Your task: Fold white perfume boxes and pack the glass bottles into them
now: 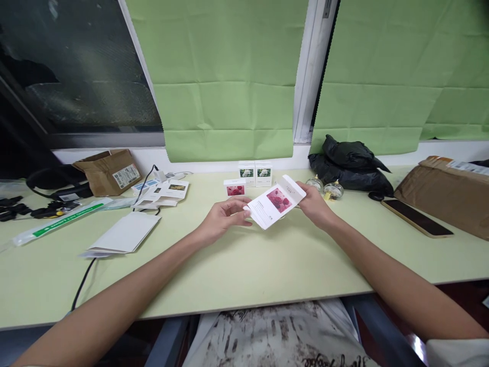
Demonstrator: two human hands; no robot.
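My right hand [316, 206] grips a flat white folding carton [263, 213] by its upper right end. A picture of red-pink flowers is printed on the carton, and its top flap is up. At the carton's left edge is my left hand [225, 219], fingers curved and apart; whether the fingertips touch the card I cannot tell. Behind it stands a small box with the same red flowers [236, 189], partly hidden. Two white-flower boxes [255, 175] stand side by side near the wall. Beyond my right hand are two small round glass bottles [333, 190] with gold-coloured tops.
On the left lie folded white cards [124, 233], flat printed cartons [168, 191], a green-striped plastic sleeve [69, 220], a cable and an open cardboard box [110, 172]. Black plastic bags [351, 168], a phone [416, 217] and a brown parcel [445, 193] lie on the right.
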